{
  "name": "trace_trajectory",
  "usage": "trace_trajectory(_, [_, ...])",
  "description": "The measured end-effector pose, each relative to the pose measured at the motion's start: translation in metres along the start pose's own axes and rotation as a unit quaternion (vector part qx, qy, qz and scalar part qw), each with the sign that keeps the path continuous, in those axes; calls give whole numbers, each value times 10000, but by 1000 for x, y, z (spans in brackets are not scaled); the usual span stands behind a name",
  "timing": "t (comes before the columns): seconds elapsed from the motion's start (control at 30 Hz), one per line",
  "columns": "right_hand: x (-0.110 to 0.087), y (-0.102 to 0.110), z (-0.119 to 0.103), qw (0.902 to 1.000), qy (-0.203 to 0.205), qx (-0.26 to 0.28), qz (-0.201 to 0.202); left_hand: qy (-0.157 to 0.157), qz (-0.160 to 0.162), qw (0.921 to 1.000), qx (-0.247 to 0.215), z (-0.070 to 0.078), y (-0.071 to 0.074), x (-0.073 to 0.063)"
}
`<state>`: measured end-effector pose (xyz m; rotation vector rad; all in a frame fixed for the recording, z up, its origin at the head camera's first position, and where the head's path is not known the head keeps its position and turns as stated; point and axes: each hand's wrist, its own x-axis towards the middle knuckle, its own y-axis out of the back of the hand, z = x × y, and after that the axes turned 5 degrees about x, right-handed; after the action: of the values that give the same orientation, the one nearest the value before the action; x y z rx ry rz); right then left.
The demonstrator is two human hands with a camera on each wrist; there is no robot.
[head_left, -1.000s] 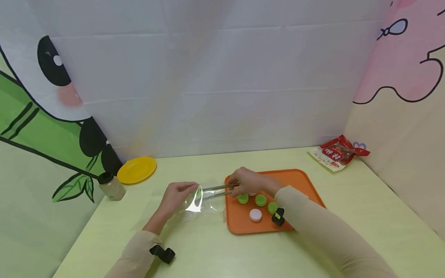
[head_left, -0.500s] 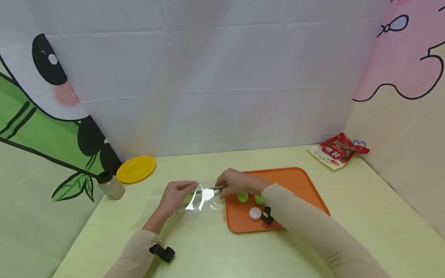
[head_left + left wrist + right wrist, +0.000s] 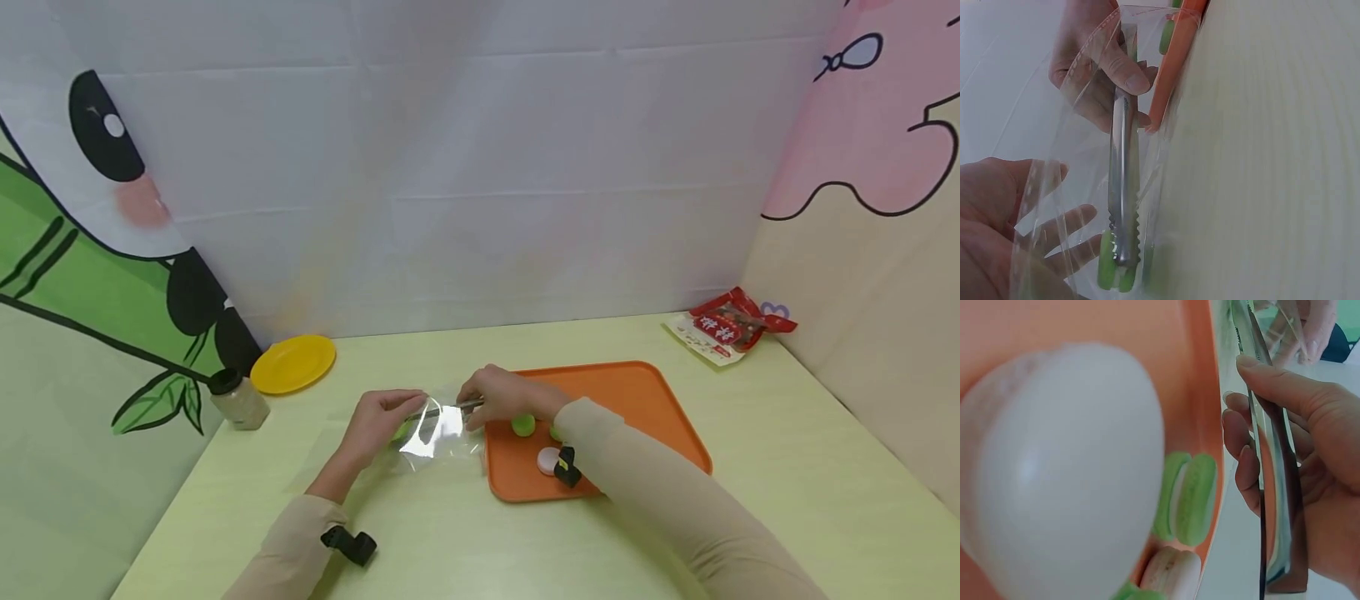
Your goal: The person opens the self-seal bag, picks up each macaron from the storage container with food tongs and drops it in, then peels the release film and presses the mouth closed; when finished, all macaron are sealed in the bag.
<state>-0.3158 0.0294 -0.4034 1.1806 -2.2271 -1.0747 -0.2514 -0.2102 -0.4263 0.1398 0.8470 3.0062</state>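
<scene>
My right hand [image 3: 498, 392] grips metal tongs [image 3: 1124, 137] by their arms at the orange tray's left side. The toothed tips of the tongs reach into a clear plastic bag [image 3: 450, 442], closed on a green macaron [image 3: 1107, 265] inside it. My left hand [image 3: 378, 421] holds the bag near its upper edge, with the film running over its fingers in the left wrist view. On the orange tray [image 3: 630, 383] lie more green macarons [image 3: 1196, 500] and pale ones. One pale macaron [image 3: 1072, 462] looms large in the right wrist view. My right forearm hides part of the tray.
A yellow plate [image 3: 294, 364] and a jar with a black lid [image 3: 240, 402] stand at the back left of the table. A red snack packet [image 3: 727, 327] lies at the back right. Behind rises a cloth backdrop [image 3: 480, 167] with cartoon figures.
My right hand has moved left with the tongs, carrying the green macaron deeper into the bag. My left hand has stayed almost in place.
</scene>
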Motion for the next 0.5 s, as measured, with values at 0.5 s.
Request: trace_trajectory(0.5, [10, -4, -10, 9996, -184, 131, -197, 184, 58, 9998, 67, 7, -1, -2])
